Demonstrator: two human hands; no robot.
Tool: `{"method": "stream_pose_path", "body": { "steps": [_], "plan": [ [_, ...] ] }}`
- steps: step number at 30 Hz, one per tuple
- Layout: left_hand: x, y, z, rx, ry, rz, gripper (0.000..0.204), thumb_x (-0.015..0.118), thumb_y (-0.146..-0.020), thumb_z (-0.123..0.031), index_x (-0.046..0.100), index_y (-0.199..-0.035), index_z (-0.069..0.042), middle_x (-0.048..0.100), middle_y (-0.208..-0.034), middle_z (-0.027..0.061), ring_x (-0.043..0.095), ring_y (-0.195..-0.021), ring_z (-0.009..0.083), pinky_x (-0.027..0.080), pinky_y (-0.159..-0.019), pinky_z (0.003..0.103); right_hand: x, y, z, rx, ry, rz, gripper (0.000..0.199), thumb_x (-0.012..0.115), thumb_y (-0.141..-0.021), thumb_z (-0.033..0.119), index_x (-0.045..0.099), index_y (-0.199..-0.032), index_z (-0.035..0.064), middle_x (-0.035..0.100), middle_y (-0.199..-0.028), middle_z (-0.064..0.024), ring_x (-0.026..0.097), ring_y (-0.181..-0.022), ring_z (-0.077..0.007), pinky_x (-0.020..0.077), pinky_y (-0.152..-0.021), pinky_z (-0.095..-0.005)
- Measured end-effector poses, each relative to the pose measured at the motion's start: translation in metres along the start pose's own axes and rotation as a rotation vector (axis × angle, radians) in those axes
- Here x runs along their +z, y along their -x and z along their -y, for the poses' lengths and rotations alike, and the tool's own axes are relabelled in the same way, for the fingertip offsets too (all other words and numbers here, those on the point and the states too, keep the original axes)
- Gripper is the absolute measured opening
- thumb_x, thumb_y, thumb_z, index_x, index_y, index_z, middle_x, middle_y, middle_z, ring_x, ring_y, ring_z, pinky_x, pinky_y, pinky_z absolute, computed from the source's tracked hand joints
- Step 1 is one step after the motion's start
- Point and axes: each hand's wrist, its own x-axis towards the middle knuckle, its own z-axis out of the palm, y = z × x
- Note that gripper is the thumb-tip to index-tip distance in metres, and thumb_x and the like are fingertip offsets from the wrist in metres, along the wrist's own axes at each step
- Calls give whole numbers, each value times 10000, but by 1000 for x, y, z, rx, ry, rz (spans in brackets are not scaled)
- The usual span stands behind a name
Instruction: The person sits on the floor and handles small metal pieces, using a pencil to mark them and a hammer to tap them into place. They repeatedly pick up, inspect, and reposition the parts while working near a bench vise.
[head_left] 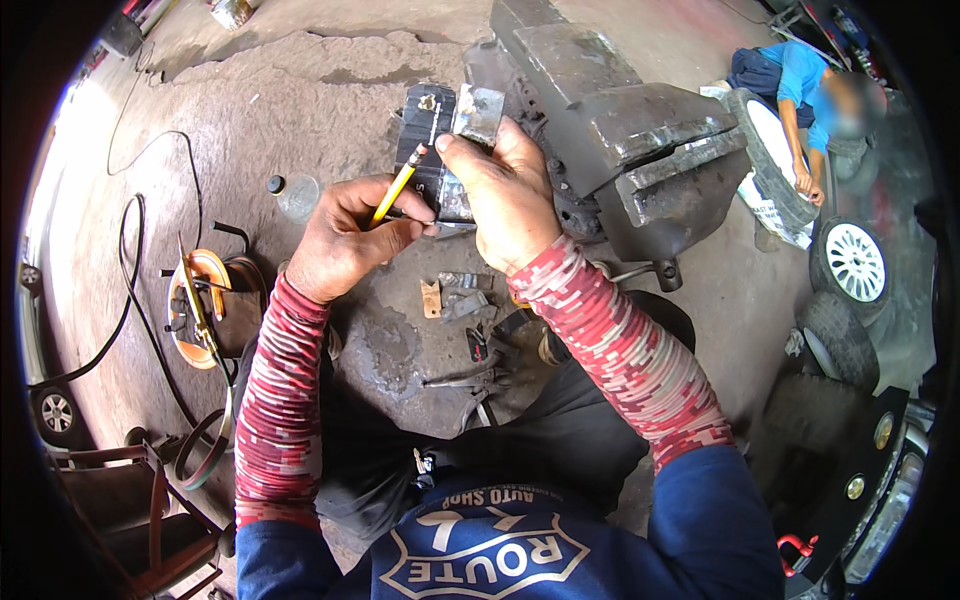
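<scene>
My left hand (352,232) is closed around a yellow pencil (398,188), its eraser end tilted up and its point hidden near the fingertips. My right hand (508,195) grips a bent, shiny metal piece (478,112) with the thumb along its side. A flat black card (412,125) with pale markings lies against that metal, beside the pencil. Both hands meet at the lower edge of the metal piece, just left of a big dark bench vise (640,140). Exactly which fingers pinch the card is hidden.
Small metal scraps (465,302) and a pliers-like tool (465,380) lie on the floor between my legs. At left are a clear bottle (300,200), an orange reel (205,268) and a black hose (122,262). A co-worker in blue (797,75) handles a tire (768,150); a spoked wheel (855,262) stands nearby.
</scene>
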Motion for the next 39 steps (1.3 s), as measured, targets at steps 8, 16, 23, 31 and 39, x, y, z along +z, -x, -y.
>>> {"method": "stream_pose_path", "body": {
  "steps": [8, 16, 23, 31, 39],
  "plan": [
    [0, 0, -4, -73, 82, 56, 154, 640, -860, 49, 698, -990, -9, 694, -881, 14, 551, -707, 38, 442, -626, 194, -2, 3, 8, 83, -11, -28, 137, 588, -940, 37, 588, -1076, 40, 669, -979, -29, 633, -843, -108, 532, -762, -291],
    [0, 1, -8, 12, 264, -186, 321, 567, -897, -95, 632, -1202, -17, 532, -773, -44, 486, -591, 60, 401, -548, 182, -5, 0, 14, 133, -146, -41, 144, 623, -915, 52, 607, -1058, 38, 679, -980, -44, 656, -842, -121, 554, -753, -301],
    [1, -2, -6, -103, 161, -234, 282, 641, -954, -297, 627, -1098, -55, 509, -748, -58, 446, -572, 37, 309, -499, 188, -5, 1, 12, 112, -88, -28, 161, 631, -902, 46, 610, -1061, 32, 678, -971, -44, 657, -807, -119, 555, -733, -290],
    [6, -12, 2, -167, 79, -351, 210, 677, -942, -276, 663, -971, -68, 527, -675, -77, 415, -509, 25, 284, -446, 195, -3, 3, 13, 89, -110, 8, 123, 614, -918, 49, 628, -1034, 13, 693, -947, -46, 659, -787, -109, 555, -699, -270],
    [-9, -9, 8, -180, 109, -588, 242, 670, -921, -312, 693, -967, -76, 506, -660, -76, 397, -503, 31, 266, -446, 206, -10, 2, 6, 2, -117, 93, 171, 598, -945, 78, 627, -1078, -25, 714, -935, -114, 702, -826, -173, 570, -739, -285]
  ]
}}
